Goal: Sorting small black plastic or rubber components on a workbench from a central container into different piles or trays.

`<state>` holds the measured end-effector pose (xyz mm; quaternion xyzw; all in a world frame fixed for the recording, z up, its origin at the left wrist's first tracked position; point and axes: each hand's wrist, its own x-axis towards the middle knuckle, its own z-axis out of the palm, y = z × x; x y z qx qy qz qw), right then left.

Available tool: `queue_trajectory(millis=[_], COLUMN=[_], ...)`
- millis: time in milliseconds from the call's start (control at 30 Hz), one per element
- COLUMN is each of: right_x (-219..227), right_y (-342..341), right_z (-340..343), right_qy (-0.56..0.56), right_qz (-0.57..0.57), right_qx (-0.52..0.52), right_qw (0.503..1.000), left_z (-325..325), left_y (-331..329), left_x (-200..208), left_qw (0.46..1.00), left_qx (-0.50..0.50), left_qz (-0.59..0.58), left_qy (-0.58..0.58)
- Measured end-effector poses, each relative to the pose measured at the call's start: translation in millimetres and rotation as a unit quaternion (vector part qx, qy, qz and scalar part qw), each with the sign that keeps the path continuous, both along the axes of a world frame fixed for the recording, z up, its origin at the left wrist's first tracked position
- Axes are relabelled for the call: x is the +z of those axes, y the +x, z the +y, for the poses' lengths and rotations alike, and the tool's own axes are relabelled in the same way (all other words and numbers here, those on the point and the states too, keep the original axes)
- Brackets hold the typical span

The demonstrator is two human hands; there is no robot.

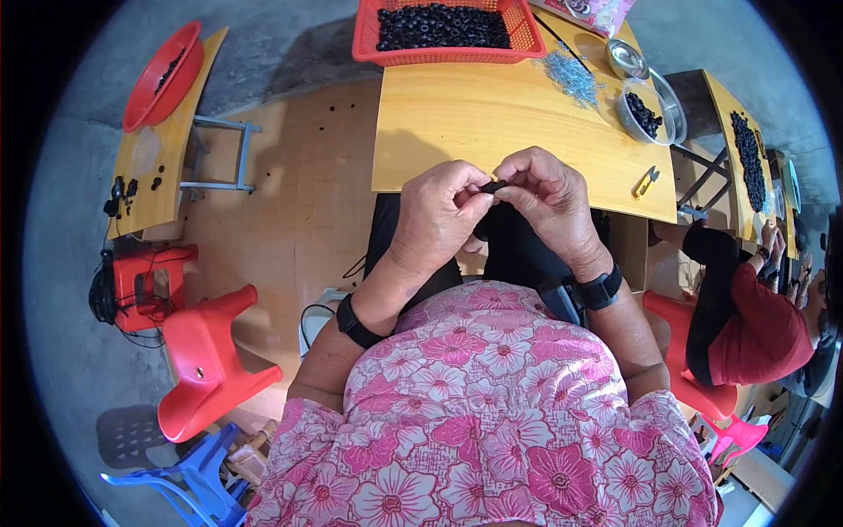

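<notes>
Between the fingertips of both hands is a small black part [493,186], too small for me to tell its exact kind. My left hand [442,211] pinches it from the left, and my right hand [549,198] pinches it from the right. Both hands are above the near edge of a yellow wooden table [457,123]. On that table a red plastic basket [452,56] holds many black ring-like parts [443,26]. Toward the right lie a pile of small clear pieces [572,77], a clear bowl of black parts [645,112] and yellow-handled thread snips [647,182].
A metal bowl [626,59] stands at the table's far right. Leftward are a side table [167,167] with a red basin [162,79], red stools [206,360] and a blue stool [198,479]. A person in a red top [764,329] sits to the right beside another table [729,97].
</notes>
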<state>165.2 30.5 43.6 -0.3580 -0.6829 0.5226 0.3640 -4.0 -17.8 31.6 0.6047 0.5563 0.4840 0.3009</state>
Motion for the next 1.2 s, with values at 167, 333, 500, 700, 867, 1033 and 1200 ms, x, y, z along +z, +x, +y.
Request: queue_trajectory(millis=[167, 333, 500, 700, 867, 1033, 1200], right_x=[-3.3, 2.0, 6.5, -5.5, -1.6, -4.1, -11.6], right_y=[3.1, 2.8, -2.1, 2.0, 4.3, 6.9, 6.7], right_z=[2.0, 1.1, -2.3, 0.6, 3.4, 4.5, -0.3], right_qy=[-0.045, -0.012, 0.055, -0.076, -0.046, 0.046, 0.0], right_qz=[0.037, 0.014, -0.024, 0.025, 0.013, -0.009, 0.024], right_qx=[-0.002, -0.003, -0.027, -0.02, 0.009, 0.03, 0.024], right_qw=[0.998, 1.0, 0.998, 0.997, 0.999, 0.998, 0.999], left_z=[-0.1, -0.5, -0.3, 0.9, 0.2, 0.4, -1.1], left_y=[1.0, 0.7, -0.9, -2.5, -3.9, -3.5, -3.9], left_x=[2.2, 3.7, 2.3, 0.4, 0.1, 3.1, 0.4], left_qw=[0.999, 1.0, 1.0, 1.0, 1.0, 0.999, 0.995], left_qx=[-0.007, -0.009, -0.002, 0.002, -0.009, -0.021, -0.028], left_qz=[-0.044, -0.003, 0.013, -0.002, -0.021, -0.018, -0.06], left_qy=[-0.015, -0.018, -0.008, -0.019, -0.016, -0.04, -0.068])
